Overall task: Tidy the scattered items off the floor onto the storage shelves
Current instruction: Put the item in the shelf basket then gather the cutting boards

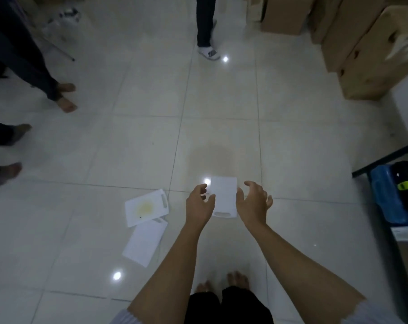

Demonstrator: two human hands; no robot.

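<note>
Landmark: white cutting board (224,197), flat on the tiled floor (292,148), its slotted handle end toward the wearer.

Left hand (199,204): just over the left edge of this board, fingers loosely curled and a little apart, thumb forward. Whether it touches the board cannot be told; it pinches nothing.

Right hand (254,202): just over the right edge of the board, fingers spread and bent, palm turned inward. Contact cannot be told; nothing is gripped.

Stained cutting board (147,208): white, with a yellow blotch at its middle, on the floor to the left of the landmark board, apart from it, handle slot at its upper right.

Third cutting board (144,242): white, on the floor left of and nearer the wearer than the landmark board, its handle end tucked under the stained board's lower edge.

Wearer's bare feet (221,282): on the floor nearer the camera than the landmark board, below dark shorts.

Cardboard boxes (371,54): stacked well beyond the landmark board, to the far right.

Shelf frame (385,157): dark metal, to the right of the landmark board, holding a blue plastic-wrapped bundle (390,199).

Bystanders' feet (66,97): bare, far left of the landmark board; a slippered foot (209,52) well beyond it.
</note>
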